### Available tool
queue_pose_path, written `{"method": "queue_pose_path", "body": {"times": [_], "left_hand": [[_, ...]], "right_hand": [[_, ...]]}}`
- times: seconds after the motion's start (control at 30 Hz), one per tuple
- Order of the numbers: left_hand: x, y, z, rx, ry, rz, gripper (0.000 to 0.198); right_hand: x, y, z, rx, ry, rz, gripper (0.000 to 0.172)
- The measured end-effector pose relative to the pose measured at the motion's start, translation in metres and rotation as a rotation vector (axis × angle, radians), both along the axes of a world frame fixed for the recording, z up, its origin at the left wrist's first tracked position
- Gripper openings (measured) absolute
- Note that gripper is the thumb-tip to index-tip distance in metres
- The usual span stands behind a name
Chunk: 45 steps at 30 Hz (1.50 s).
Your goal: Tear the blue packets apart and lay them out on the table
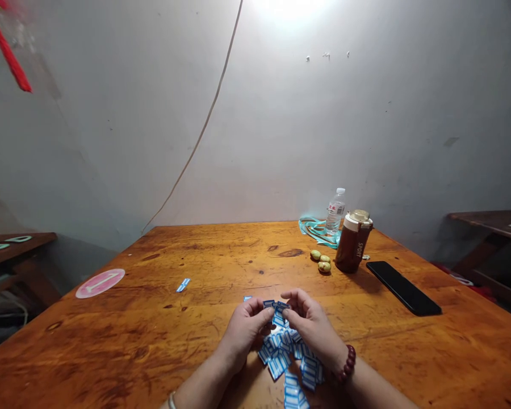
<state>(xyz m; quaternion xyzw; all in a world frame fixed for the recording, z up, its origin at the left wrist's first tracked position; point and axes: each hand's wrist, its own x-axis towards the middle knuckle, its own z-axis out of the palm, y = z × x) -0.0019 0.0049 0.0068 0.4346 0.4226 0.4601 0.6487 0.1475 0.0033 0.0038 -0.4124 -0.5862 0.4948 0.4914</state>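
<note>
My left hand [247, 326] and my right hand [309, 321] are close together above a pile of small blue-and-white pieces [277, 363] near the front of the wooden table [221, 250]. Between my left thumb and fingers is a small blue-and-white piece [268, 304]. Another such piece [283, 305] is pinched in my right hand. More pieces show between and below my hands, and my right hand hides part of the pile. One piece [247, 298] lies just beyond my left hand, and a separate one [183, 284] rests farther left.
At the right are a black phone [403, 287], a brown flask [353, 241], a clear bottle [335, 213], a turquoise strap [313, 229] and three yellowish round objects [324, 266]. A pink round sticker [100, 283] is on the left side. Behind the table stands a wall.
</note>
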Motion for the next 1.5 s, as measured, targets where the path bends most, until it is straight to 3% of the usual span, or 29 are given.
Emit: {"method": "queue_pose_path", "body": {"times": [0.13, 0.27, 0.33, 0.5, 0.67, 1.23, 1.4, 1.5], "left_hand": [[-0.001, 0.001, -0.002, 0.039, 0.02, 0.001, 0.023], [-0.002, 0.003, -0.002, 0.097, 0.04, 0.089, 0.045], [-0.003, 0.003, -0.001, 0.138, 0.068, 0.136, 0.042], [-0.003, -0.002, 0.006, 0.219, 0.169, 0.066, 0.014], [-0.001, -0.006, 0.011, 0.322, 0.271, -0.037, 0.022], [0.002, -0.003, 0.0, 0.331, 0.234, 0.02, 0.023], [0.002, -0.009, -0.003, 0.347, 0.248, 0.04, 0.049], [0.001, -0.011, -0.003, 0.326, 0.235, -0.012, 0.048]], "right_hand": [[-0.001, 0.002, 0.0, -0.132, 0.055, 0.061, 0.007], [0.002, 0.002, 0.003, -0.213, 0.136, 0.087, 0.008], [0.003, 0.001, 0.005, -0.23, 0.153, 0.101, 0.009], [0.002, 0.0, 0.007, -0.195, 0.161, 0.109, 0.009], [0.001, 0.001, 0.004, -0.158, 0.137, 0.084, 0.012], [-0.004, 0.003, 0.002, -0.194, 0.132, 0.051, 0.011], [-0.003, 0.002, -0.003, -0.178, 0.083, 0.076, 0.015], [-0.002, 0.002, -0.004, -0.15, 0.055, 0.092, 0.02]]}}
